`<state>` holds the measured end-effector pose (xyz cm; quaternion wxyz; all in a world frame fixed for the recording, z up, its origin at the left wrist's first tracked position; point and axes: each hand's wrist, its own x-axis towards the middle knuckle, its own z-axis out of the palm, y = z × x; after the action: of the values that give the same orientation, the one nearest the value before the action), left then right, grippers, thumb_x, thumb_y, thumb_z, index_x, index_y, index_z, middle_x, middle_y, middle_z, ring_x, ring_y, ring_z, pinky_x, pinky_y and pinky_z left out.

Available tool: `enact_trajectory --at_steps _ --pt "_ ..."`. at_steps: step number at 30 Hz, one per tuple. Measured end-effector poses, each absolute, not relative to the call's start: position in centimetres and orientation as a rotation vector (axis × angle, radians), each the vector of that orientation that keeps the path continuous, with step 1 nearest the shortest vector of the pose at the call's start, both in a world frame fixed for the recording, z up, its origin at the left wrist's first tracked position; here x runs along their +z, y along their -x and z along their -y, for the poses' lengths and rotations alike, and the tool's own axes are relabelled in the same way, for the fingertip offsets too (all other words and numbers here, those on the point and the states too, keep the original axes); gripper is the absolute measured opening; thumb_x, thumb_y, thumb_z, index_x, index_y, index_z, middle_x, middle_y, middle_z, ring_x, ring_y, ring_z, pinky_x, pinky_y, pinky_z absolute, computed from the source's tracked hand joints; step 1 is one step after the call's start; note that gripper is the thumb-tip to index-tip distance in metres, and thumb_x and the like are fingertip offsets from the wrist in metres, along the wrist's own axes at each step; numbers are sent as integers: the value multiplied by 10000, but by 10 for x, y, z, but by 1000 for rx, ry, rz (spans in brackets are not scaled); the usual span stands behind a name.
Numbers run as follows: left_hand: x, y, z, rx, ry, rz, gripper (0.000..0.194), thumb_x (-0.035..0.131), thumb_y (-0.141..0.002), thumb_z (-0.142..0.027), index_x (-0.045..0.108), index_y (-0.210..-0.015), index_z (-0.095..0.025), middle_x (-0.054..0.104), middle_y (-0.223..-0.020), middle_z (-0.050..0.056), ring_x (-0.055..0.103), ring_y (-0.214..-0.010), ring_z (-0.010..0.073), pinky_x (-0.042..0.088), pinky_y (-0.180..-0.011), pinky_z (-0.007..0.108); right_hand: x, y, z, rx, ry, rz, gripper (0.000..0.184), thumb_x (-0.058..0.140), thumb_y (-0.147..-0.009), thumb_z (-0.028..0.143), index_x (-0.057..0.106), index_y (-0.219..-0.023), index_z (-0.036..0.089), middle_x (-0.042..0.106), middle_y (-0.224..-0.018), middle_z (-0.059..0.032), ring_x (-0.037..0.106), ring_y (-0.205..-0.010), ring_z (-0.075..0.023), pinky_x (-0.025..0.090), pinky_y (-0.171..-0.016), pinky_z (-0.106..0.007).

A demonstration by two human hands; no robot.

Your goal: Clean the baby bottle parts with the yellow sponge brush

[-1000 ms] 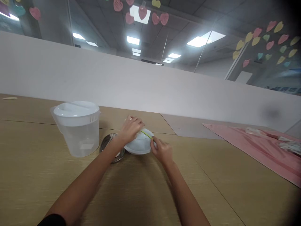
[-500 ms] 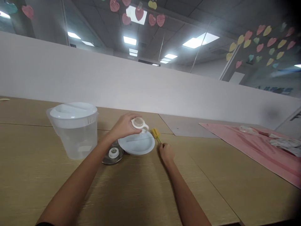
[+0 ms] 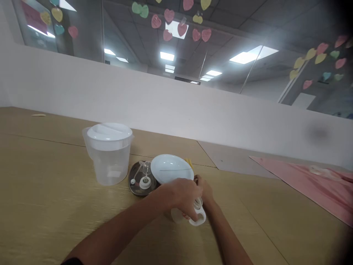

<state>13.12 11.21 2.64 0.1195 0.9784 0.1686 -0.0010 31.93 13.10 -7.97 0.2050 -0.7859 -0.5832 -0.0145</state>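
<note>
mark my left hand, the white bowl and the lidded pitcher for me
left hand (image 3: 185, 192): head view, on the back of the hand
white bowl (image 3: 170, 163): head view, on the bare inside
lidded pitcher (image 3: 109, 162): head view, on the body below the lid

The person's left hand (image 3: 186, 195) holds a clear bottle with a white handle (image 3: 199, 217) near the white bowl (image 3: 171, 168). The right hand (image 3: 204, 189) is just beside it. To the left, a metal tray (image 3: 138, 187) carries small parts (one a white ring (image 3: 145, 183)), near a lidded pitcher (image 3: 110, 158).
</note>
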Motion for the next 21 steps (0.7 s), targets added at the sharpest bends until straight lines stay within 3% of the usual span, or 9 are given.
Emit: enact_trajectory --at_steps 5,9,14,17,19,21 --pt "31 -128 -118 -90 -2877 -577 493 653 -595 -392 565 -1012 -144 647 -974 106 612 -808 262 425 -587 312 -71 -315 -129 151 2297 1601 126 538 -752 224 611 -824 150 649 -820 -64 568 -713 -161 241 -529 -212" --pt "33 -124 -120 -149 -2868 -692 561 681 -581 -357 551 -1081 -139 641 -1014 120 612 -847 271 440 -628 311 -71 -314 -130 112 2280 1489 237 446 -842 310 627 -824 158 650 -813 -72 573 -716 -168 251 -535 -219" --pt "39 -97 -153 140 -2713 -591 792 659 -521 -660 509 -1177 -241 564 -1215 79 556 -1022 271 445 -766 312 -65 -316 -139 118 2025 1318 381 330 -907 406 619 -912 158 649 -826 -51 582 -734 -147 328 -584 -208" --pt "37 -69 -188 289 -2610 -1059 672 566 -632 -674 579 -1083 -176 619 -1112 120 591 -938 265 451 -732 320 -56 -315 -156 154 2091 1382 407 314 -919 437 597 -1000 157 650 -894 -52 596 -804 -146 359 -623 -206" --pt "29 -54 -211 194 -2622 -1329 492 494 -748 -575 646 -865 -122 663 -938 171 617 -818 270 450 -664 326 -49 -313 -169 149 2240 1477 397 353 -908 444 596 -1010 147 648 -949 -66 599 -851 -154 365 -631 -210" --pt "15 -44 -229 154 -2604 -1466 331 543 -746 -424 654 -775 -113 675 -853 185 627 -742 258 448 -606 307 -40 -310 -180 139 2339 1538 338 434 -875 407 612 -968 135 649 -958 -83 601 -868 -175 363 -623 -221"
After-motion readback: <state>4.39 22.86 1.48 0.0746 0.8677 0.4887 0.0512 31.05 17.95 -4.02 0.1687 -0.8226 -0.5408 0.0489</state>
